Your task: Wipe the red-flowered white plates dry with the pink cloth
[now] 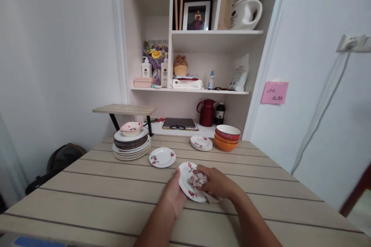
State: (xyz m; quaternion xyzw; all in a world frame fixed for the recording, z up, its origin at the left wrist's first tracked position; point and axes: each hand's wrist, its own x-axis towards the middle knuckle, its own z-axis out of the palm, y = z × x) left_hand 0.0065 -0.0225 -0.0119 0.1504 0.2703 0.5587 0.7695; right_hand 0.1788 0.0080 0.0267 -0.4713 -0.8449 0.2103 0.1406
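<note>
At the far left of the worktop [95, 189], a tall stack of plates [131, 146], pale ones with dark ones between, carries pink-rimmed bowls [131, 128] on top, just in front of a small wooden stand [124, 109] on dark legs. Right of the stack and nearer the person, a flowered plate [163, 157] lies flat by itself; it sits ahead and a little left of the left hand [175, 190], which is the nearer of the two to it. That hand is curled on the left edge of the held plate [184, 179], thumb along the rim; how its fingers lie underneath is hidden. The held plate is between the two hands, face up and seemingly a little tilted, its outline looking longest from upper left to lower right. On the right part of its face lies a crumpled cloth [198, 180], a loose end trailing past the lower right rim. Beyond it stands a short pile of small flowered plates [200, 143], well apart from the hands. The right hand [215, 182] comes in from the right, fingers bunched closely around the cloth. Farthest right, nested bowls [227, 139], red over orange, stand near the back edge.
</note>
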